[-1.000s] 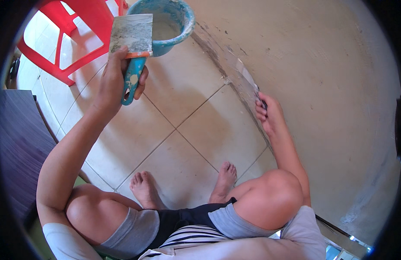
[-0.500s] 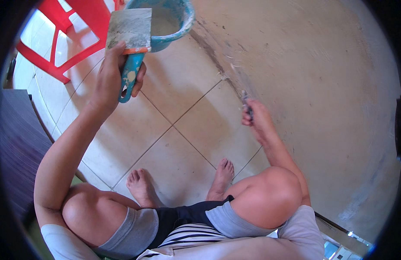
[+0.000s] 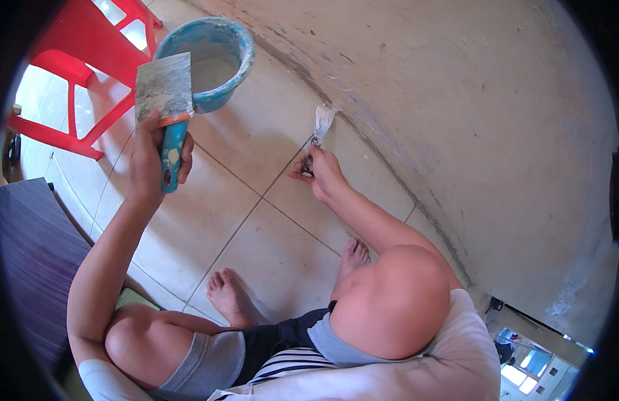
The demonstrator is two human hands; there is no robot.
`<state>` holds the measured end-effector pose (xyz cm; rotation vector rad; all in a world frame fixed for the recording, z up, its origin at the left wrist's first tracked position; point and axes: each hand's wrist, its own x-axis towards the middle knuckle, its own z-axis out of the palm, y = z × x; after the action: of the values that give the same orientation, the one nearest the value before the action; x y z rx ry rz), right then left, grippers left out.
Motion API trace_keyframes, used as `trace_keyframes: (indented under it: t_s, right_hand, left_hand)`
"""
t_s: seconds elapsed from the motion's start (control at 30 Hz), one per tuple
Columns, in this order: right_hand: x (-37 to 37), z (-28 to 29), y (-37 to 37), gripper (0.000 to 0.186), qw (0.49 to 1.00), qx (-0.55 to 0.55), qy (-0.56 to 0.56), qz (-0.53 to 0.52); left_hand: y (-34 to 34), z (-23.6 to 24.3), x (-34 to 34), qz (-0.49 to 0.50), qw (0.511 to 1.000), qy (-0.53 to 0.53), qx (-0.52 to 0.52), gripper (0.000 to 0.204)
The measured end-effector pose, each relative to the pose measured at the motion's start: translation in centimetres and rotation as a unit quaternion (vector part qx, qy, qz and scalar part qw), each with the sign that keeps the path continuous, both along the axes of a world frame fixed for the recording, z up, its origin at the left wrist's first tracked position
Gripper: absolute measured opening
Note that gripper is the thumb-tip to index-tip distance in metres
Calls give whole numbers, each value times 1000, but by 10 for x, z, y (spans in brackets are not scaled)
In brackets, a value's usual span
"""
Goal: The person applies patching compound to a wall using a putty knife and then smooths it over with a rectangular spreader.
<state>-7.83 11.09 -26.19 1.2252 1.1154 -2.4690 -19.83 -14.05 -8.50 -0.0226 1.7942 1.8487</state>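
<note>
My left hand [image 3: 151, 157] grips the blue handle of a wide putty knife [image 3: 165, 88], its flat blade raised and smeared with grey paste. Just behind that blade stands a blue bucket [image 3: 224, 85] with pale paste inside and crusted on its rim. My right hand [image 3: 320, 172] is closed round the dark, paste-stained handle of a narrow scraper [image 3: 324, 121]. The scraper's whitish blade points away from me, close to the foot of the wall [image 3: 456, 113]; whether it touches the wall I cannot tell.
A red plastic chair [image 3: 89, 40] stands at the far left, beside the bucket. Dark wood-grained furniture [image 3: 39, 247] lies along the left edge. Pale floor tiles [image 3: 236, 234] run beneath my bare feet. At the lower right, an opening [image 3: 533, 361] shows a bright room.
My right hand has drawn the scraper left, off the wall, so its blade now shows. The view has shifted, and the bucket and putty knife appear further left and lower.
</note>
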Motion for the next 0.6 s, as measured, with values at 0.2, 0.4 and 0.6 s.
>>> trace_keyframes:
  t_s: [0.2,0.4,0.6]
  right_hand:
    - [-11,3,-14,15,998,26,31,-56]
    - [-18,8,-9,17,997,-22,36,-68]
    - [-45,40,-1,18,984,-28,45,-168]
  left_hand:
    - [-2,-6,2,0,1000,-15,17,61]
    - [-3,-8,0,-10,1000,-3,14,59]
    - [-2,-5,2,-11,1000,-20,12,58]
